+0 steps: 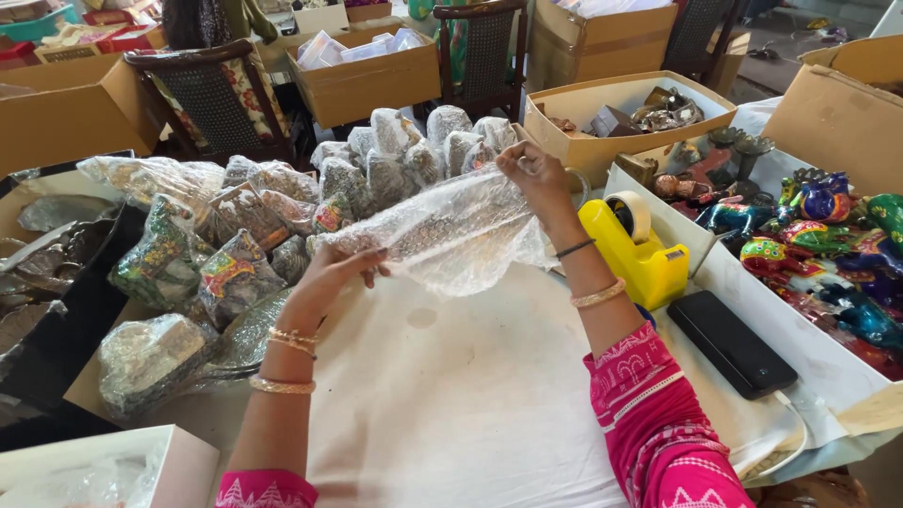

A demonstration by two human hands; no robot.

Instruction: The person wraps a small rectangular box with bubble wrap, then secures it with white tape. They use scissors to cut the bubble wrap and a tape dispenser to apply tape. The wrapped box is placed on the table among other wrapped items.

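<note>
pink sleeve lower right. both hands up at frame centre: left hand pinching lower-left edge of bubble wrap sheet, right hand gripping its upper-right corner. risk: sheet stretched taut, could tear or slip; yellow tape dispenser close by right elbow.

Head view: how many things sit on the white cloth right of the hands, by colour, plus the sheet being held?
Clear bubble-wrap sheet, held by left hand and right hand: 1
Yellow plastic tape dispenser: 1
Flat black rectangular case: 1
Total: 3
</note>
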